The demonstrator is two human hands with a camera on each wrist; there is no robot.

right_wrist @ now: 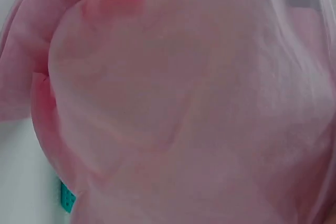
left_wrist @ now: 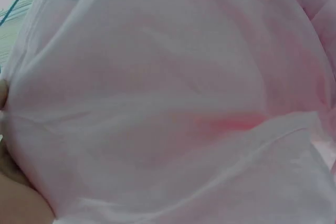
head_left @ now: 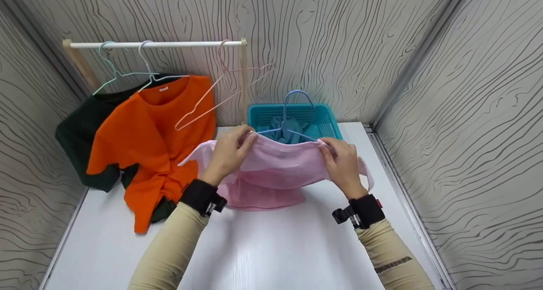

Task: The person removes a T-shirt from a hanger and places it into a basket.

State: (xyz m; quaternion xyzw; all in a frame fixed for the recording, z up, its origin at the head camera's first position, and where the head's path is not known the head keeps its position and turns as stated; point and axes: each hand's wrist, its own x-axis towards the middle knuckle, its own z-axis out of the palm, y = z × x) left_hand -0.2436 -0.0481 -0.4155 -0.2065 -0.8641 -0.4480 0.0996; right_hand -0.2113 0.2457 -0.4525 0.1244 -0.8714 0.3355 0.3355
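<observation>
Garment (head_left: 275, 167) in pink, on near side of teal basket (head_left: 263, 109) | blue hanger (head_left: 284, 111) apparently inside | pinched by left hand (head_left: 229, 152) and right hand (head_left: 344, 164) | not yet on rail (head_left: 186, 44); at left, orange top (head_left: 155, 120) and dark top (head_left: 78, 143) already hung

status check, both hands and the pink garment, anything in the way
Left hand and right hand gripping pink garment at neckline. Blue hanger at neckline, hook off white rail. Teal basket behind; nothing seen blocking hands.
</observation>
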